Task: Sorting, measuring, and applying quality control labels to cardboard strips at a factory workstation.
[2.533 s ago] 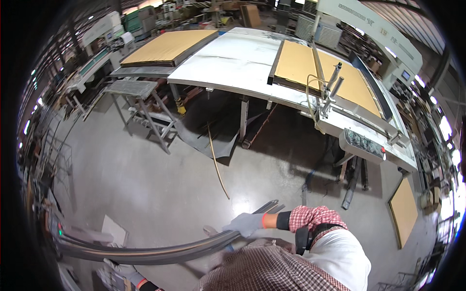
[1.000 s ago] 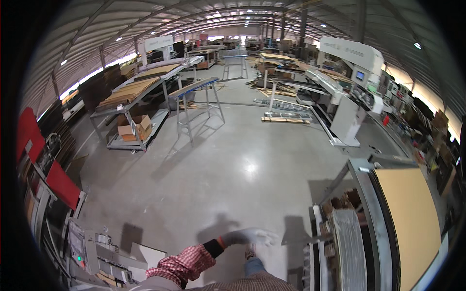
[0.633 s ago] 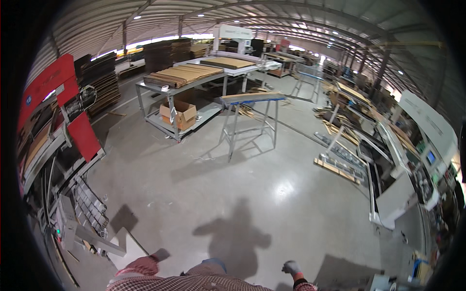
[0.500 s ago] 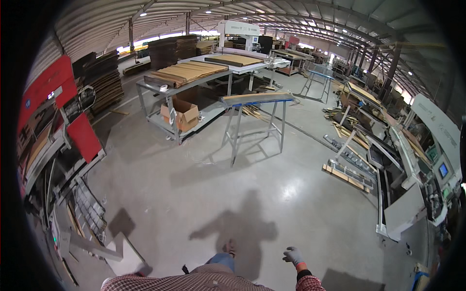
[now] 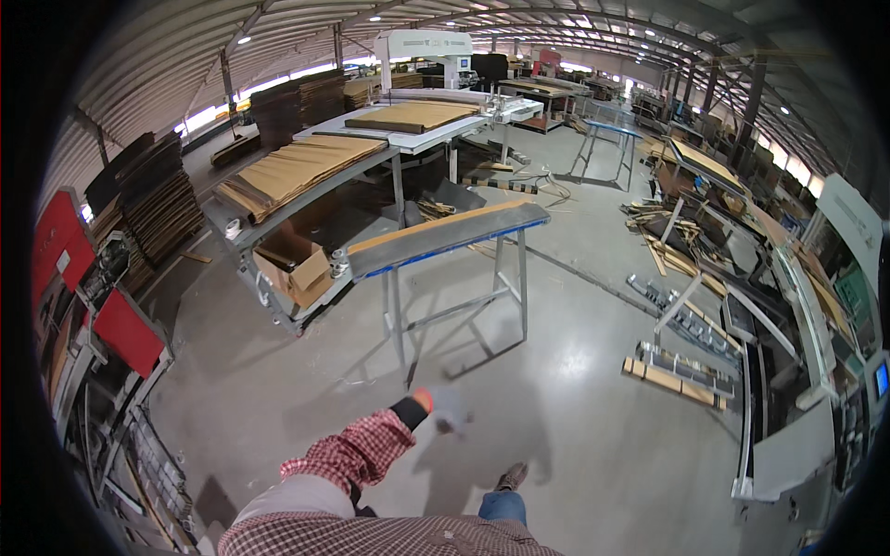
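My left hand (image 5: 451,410), in a grey glove with an orange-red cuff, is stretched out over the floor below a metal trestle (image 5: 454,232). It touches nothing that I can see, and its fingers are smeared by motion. The trestle has a narrow grey top with a tan strip along the far edge and blue along the near one. My right hand is out of the picture. One of my shoes (image 5: 513,476) shows on the floor at the lower middle.
A table on the left carries a stack of tan sheets (image 5: 297,171), with an open cardboard box (image 5: 295,264) on its lower shelf. A red machine (image 5: 125,329) stands at the far left. On the right are wood-edged metal bars (image 5: 677,380) and a white machine (image 5: 788,454).
The trestle and table appear nearer. My left arm has swung into view in front of me, and my right hand has dropped out of view. The other foot is now forward.
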Tool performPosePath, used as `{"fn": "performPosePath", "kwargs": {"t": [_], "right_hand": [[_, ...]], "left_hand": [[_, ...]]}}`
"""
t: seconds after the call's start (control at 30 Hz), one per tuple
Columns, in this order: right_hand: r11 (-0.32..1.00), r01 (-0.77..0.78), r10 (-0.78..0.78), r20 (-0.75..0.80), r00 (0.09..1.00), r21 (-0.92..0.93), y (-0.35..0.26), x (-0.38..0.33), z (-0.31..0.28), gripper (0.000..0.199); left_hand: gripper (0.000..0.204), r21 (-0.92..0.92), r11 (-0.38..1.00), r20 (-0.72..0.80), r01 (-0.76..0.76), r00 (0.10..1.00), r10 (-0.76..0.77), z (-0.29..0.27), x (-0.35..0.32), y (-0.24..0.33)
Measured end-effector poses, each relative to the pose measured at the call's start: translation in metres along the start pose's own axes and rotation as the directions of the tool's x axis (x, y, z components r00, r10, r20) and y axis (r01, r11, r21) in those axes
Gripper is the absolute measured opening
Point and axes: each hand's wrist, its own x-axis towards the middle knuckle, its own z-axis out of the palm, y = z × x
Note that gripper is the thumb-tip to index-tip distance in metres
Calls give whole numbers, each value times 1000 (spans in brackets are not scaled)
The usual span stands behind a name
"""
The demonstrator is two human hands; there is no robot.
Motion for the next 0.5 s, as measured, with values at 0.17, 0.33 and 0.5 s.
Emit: {"fn": "performPosePath", "kwargs": {"t": [0.17,0.33,0.5], "right_hand": [[970,141,-163,-99,982,-199,-174,103,-89,35],[776,327,-521,-255,815,-540,-378,210,-208,29],[558,239,-706,-303,640,-794,-685,286,-235,26]], "left_hand": [[19,-678,463,-527,-571,817,234,-161,31,106],[31,362,886,-893,-292,164,419,-238,139,16],[36,-119,989,-980,-82,171,-104,-317,227,-84]]}}
